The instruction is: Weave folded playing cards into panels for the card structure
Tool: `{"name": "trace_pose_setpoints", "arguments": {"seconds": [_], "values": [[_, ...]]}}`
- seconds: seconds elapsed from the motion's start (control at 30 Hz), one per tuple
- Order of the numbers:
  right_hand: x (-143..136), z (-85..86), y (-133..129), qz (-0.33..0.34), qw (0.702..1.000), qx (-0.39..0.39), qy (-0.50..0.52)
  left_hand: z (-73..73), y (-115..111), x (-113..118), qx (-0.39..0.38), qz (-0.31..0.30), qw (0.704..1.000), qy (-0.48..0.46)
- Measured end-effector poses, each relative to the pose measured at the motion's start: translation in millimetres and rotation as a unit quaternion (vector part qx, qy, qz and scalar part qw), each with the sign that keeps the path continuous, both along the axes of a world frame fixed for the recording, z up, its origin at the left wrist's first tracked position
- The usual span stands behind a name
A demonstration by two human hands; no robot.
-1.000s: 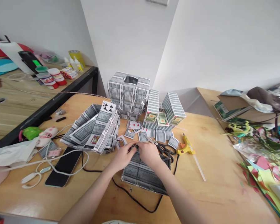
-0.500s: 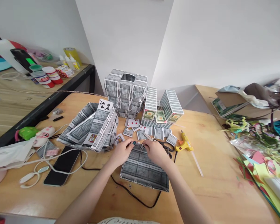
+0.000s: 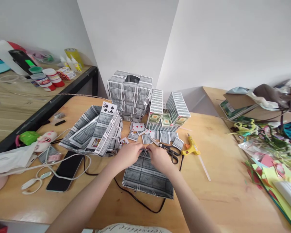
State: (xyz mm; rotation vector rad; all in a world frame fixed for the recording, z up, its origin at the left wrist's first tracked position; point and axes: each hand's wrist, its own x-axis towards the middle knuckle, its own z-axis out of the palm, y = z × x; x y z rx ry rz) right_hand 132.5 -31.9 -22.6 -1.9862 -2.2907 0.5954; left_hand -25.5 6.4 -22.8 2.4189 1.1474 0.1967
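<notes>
A panel made of playing cards (image 3: 145, 176) lies tilted in front of me, grey card backs facing up. My left hand (image 3: 131, 154) is closed at its far edge, fingertips pinching near the middle. Close beside it, my right hand (image 3: 160, 157) grips the same edge, its fingers curled and partly hidden. Just beyond the hands, loose playing cards (image 3: 146, 138) are scattered, with black-handled scissors (image 3: 168, 149) lying over some of them. A yellow glue gun (image 3: 191, 146) rests to the right, a clear glue stick (image 3: 205, 168) poking out of it.
Left of my hands stands an open box of cards (image 3: 97, 129). Behind are a larger woven card structure (image 3: 131, 97) and stacked card packs (image 3: 177, 108). A phone (image 3: 64, 173) and white cable lie left; a black cord (image 3: 145, 207) loops beneath the panel. Paper scraps (image 3: 274, 174) pile up right.
My left hand has shifted right and rolled over, closer to the right hand. The panel moved slightly left, and more of the scissors shows.
</notes>
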Motion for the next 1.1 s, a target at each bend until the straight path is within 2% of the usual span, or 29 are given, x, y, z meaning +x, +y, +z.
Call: {"name": "trace_pose_setpoints", "arguments": {"seconds": [0.1, 0.2, 0.5, 0.7, 0.93, 1.1], "values": [[3.9, -3.5, -2.8, -0.015, 0.998, 0.012, 0.063, 6.3, 0.6, 5.8, 0.050, -0.038, 0.995, 0.073], [8.4, -7.9, -5.6, -0.010, 0.995, 0.008, 0.099, 11.0, 0.3, 8.3, 0.091, -0.075, 0.988, 0.104], [9.3, -19.8, -4.3, -0.019, 0.999, -0.023, -0.013, 8.0, -2.5, 9.8, 0.151, -0.111, 0.974, 0.129], [10.4, -19.1, -3.2, -0.018, 0.999, -0.031, -0.013, 12.5, -4.9, 14.3, 0.164, -0.114, 0.969, 0.143], [9.5, -17.7, -4.4, -0.019, 0.999, -0.021, -0.019, 18.5, -3.1, 20.4, 0.135, -0.114, 0.972, 0.155], [12.0, -16.5, -6.4, -0.037, 0.996, -0.004, 0.079, 20.3, 0.3, 21.7, 0.118, -0.119, 0.971, 0.169]]}}
